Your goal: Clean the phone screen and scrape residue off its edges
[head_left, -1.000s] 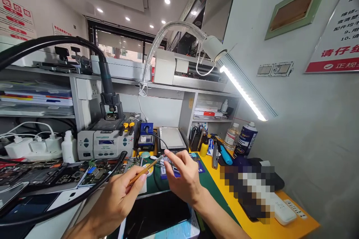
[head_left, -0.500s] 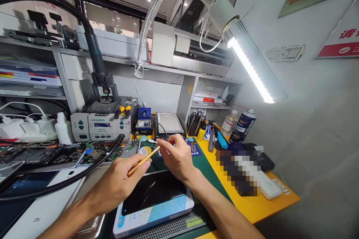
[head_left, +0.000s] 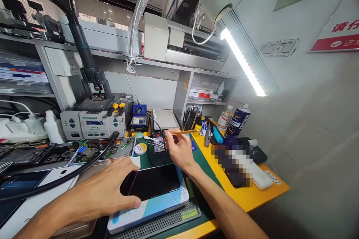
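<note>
My left hand reaches across the left end of a black-screened phone, thumb at its near edge and fingers at its far edge. Part of the phone is hidden under that hand. It lies screen up on a white and blue box. Beyond the box, my right hand is closed around a slim golden stick, like a pen or brush handle, which points to the right. Just left of this hand lie white-tipped thin tools and a round white and yellow tin.
A grey soldering station stands at the back left, near opened devices with circuit boards. A black hose arches over the left side. Bottles, including a dark spray can, stand at the back right. A lamp hangs above.
The golden stick has passed from my left hand to my right. My left hand has come down onto the phone's left end. The view has shifted slightly.
</note>
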{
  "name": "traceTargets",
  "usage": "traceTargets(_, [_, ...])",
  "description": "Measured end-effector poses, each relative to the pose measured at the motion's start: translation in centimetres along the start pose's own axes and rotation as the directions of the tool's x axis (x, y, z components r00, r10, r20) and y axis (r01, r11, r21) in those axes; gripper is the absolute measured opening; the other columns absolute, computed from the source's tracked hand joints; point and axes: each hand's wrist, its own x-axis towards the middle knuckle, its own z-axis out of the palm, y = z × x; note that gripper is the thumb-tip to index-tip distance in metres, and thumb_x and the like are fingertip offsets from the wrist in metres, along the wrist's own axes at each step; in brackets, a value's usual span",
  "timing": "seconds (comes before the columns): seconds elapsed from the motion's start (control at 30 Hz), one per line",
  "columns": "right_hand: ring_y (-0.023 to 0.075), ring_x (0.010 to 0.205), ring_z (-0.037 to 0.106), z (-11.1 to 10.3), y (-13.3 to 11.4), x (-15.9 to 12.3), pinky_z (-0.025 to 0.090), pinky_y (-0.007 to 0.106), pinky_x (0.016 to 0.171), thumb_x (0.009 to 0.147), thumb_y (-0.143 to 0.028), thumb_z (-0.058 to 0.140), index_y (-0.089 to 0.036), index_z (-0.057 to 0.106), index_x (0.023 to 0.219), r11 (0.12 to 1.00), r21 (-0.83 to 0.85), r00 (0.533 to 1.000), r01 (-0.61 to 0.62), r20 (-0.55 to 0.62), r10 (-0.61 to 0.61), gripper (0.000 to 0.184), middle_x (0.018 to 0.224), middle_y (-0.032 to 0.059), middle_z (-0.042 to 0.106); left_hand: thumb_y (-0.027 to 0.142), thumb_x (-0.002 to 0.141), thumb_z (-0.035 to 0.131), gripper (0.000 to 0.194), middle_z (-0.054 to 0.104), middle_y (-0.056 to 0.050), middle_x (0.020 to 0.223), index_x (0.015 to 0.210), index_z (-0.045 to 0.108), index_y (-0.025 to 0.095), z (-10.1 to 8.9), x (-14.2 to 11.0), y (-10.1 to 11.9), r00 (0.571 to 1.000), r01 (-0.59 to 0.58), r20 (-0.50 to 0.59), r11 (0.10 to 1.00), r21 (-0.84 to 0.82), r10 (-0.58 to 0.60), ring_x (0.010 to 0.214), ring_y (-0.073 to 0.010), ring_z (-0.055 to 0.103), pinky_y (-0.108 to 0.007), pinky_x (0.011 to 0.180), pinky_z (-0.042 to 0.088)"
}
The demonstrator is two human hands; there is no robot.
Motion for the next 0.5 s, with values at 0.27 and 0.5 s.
traceTargets(0.27, [0.0169, 0.073, 0.073, 0.8, -1.1, -1.1, 0.052, 0.025, 0.060, 0.102, -0.038, 0.047, -0.019, 0.064, 0.100, 0.976, 0.170, 0.950, -0.132, 0.302, 0.076, 0.026, 0.083, 0.0045, 0.077, 0.040, 0.070, 0.076, 0.056, 0.062, 0.000, 0.121, 0.123, 0.056, 0.033, -1.5, 0.1, 0.4, 0.989, 0.148, -0.001, 0.985, -0.091, -0.149, 0.113, -0.0261, 0.058, -0.030, 0.090, 0.046])
traceTargets(0.5, [0.0171, 0.073, 0.065, 0.5, -1.9, -1.3, 0.046, 0.028, 0.066, 0.094, -0.031, 0.057, -0.020, 0.071, 0.096, 0.978, 0.167, 0.944, -0.121, 0.324, 0.061, 0.018, 0.083, 0.0031, 0.076, 0.033, 0.083, 0.064, 0.048, 0.069, 0.001, 0.105, 0.130, 0.056, 0.032, -1.6, 0.5, -1.2, 0.982, -0.012, -0.183, 0.969, -0.245, -0.035, 0.078, -0.0174, 0.064, -0.025, 0.073, 0.049])
